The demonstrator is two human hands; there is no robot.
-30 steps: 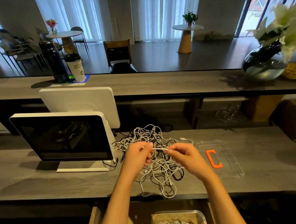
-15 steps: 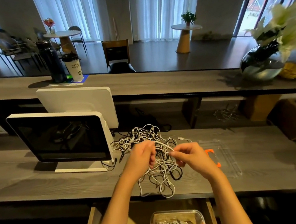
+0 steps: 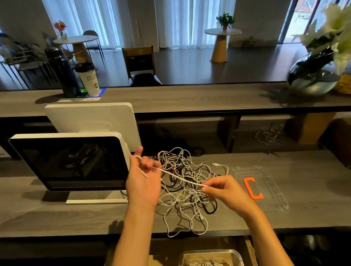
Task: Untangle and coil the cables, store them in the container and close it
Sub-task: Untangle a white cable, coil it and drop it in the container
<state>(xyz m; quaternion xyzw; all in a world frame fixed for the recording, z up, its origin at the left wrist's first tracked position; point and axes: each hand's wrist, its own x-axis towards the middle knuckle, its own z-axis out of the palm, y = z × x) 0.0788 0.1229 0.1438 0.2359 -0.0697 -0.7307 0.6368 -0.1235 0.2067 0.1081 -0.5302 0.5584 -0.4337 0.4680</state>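
1. The left hand (image 3: 141, 182) pins one white cable (image 3: 180, 178), looped over its fingers to start a coil.
2. The right hand (image 3: 223, 190) pinches that cable taut above the tangle (image 3: 184, 187) on the desk (image 3: 28, 220).
3. The container (image 3: 211, 265) waits below, its lid (image 3: 261, 185) aside.

Head-worn view, forward-down over desk (image 3: 49, 213)

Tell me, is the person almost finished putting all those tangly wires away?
Not yet. Some coiled white cables already sit in the container down in the drawer. Right now the left hand and right hand stretch one white cable between them. A big tangled pile waits on the desk, and the clear lid with its orange clip lies off to the side, so closing comes last.
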